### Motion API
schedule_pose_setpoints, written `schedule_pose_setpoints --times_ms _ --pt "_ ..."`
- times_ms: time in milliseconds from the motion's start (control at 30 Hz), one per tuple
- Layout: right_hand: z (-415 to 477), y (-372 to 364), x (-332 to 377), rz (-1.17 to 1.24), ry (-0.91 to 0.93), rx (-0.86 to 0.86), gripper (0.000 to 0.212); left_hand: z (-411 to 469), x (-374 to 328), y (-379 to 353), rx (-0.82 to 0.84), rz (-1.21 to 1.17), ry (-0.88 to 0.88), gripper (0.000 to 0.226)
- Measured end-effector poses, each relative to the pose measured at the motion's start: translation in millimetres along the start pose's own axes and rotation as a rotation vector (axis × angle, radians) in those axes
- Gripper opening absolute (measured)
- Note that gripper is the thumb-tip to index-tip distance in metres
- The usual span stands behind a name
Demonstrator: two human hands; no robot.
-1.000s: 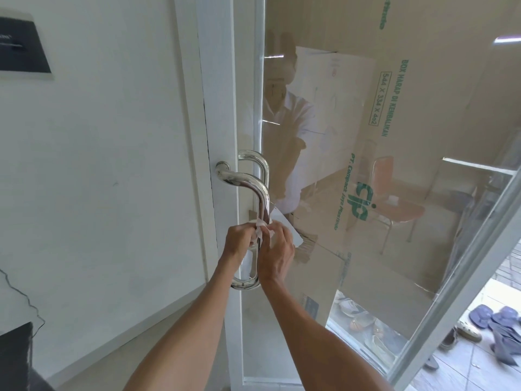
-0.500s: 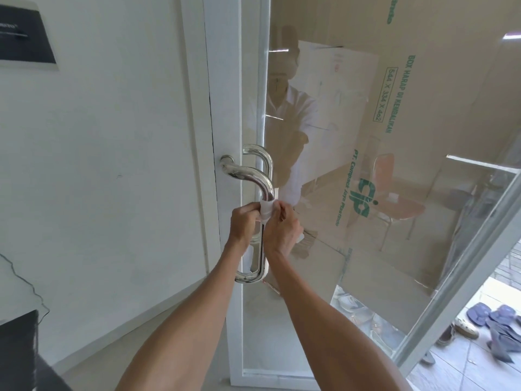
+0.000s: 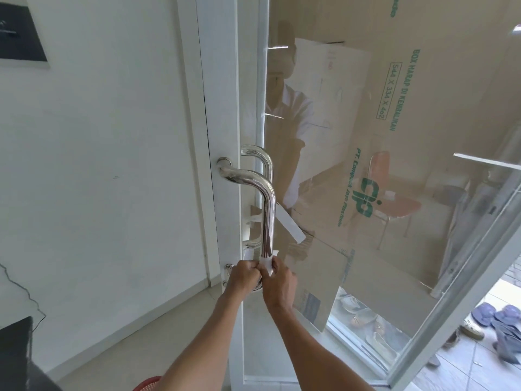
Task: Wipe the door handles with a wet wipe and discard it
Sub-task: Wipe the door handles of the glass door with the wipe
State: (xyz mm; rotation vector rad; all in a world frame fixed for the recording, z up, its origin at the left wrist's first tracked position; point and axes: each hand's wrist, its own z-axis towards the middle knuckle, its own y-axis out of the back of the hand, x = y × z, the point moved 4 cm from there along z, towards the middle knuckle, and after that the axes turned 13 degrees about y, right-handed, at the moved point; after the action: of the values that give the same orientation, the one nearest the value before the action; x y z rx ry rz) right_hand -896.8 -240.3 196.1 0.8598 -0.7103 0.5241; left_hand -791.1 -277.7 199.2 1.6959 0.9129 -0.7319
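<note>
A polished steel pull handle point(image 3: 267, 210) stands upright on the white-framed glass door point(image 3: 225, 108). A second handle point(image 3: 262, 159) shows behind the glass on the far side. A white wet wipe point(image 3: 266, 262) is wrapped round the near handle's lower end. My left hand point(image 3: 244, 275) grips the wipe from the left. From the right, my right hand point(image 3: 279, 283) pinches the wipe. Both hands sit at the bottom bend of the handle, whose lower mount is partly hidden by my fingers.
A white wall point(image 3: 98, 165) lies to the left, with a dark panel point(image 3: 19, 35) high up. Cardboard point(image 3: 408, 136) and a red chair point(image 3: 394, 204) show behind the glass. Sandals point(image 3: 496, 320) lie outside at lower right. A red rim point(image 3: 149, 383) peeks in at the bottom.
Both hands have slid the wipe down the handle, from its middle to its bottom end. The view has tilted slightly.
</note>
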Motion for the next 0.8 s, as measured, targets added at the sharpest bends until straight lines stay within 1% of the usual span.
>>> schedule_pose_setpoints --times_ms 100,167,233,267,433,600,733,800 --pt "-8.1 -9.5 -13.8 0.008 -0.067 0.048 0.022 3.3 17.8 -7.6 0.018 0.089 0.038 0.035" --pt "-12.4 -15.8 -21.8 0.016 -0.1 0.073 0.022 6.9 23.7 -10.3 -0.03 0.242 0.049 0.026" --pt "-16.7 -21.0 -28.4 0.033 -0.145 0.095 0.023 10.8 27.7 -14.0 -0.106 0.437 0.033 0.03" --pt "-18.8 -24.0 -31.5 0.051 -0.177 0.101 0.025 11.9 29.3 -14.8 -0.127 0.497 0.019 0.033" --pt "-28.0 -39.6 -43.9 0.217 -0.39 0.149 0.031 10.7 35.9 -12.7 -0.213 0.745 -0.065 0.04" --pt "-32.7 -56.7 -46.8 0.37 -0.536 0.2 0.027 6.8 35.0 -3.1 -0.305 0.974 -0.101 0.036" --pt "-34.0 -63.2 -46.6 0.427 -0.643 0.195 0.024 3.1 32.8 -3.4 -0.35 1.03 -0.086 0.037" --pt "-34.1 -62.5 -45.3 0.419 -0.626 0.16 0.021 2.9 33.0 -4.6 -0.332 0.998 -0.075 0.037"
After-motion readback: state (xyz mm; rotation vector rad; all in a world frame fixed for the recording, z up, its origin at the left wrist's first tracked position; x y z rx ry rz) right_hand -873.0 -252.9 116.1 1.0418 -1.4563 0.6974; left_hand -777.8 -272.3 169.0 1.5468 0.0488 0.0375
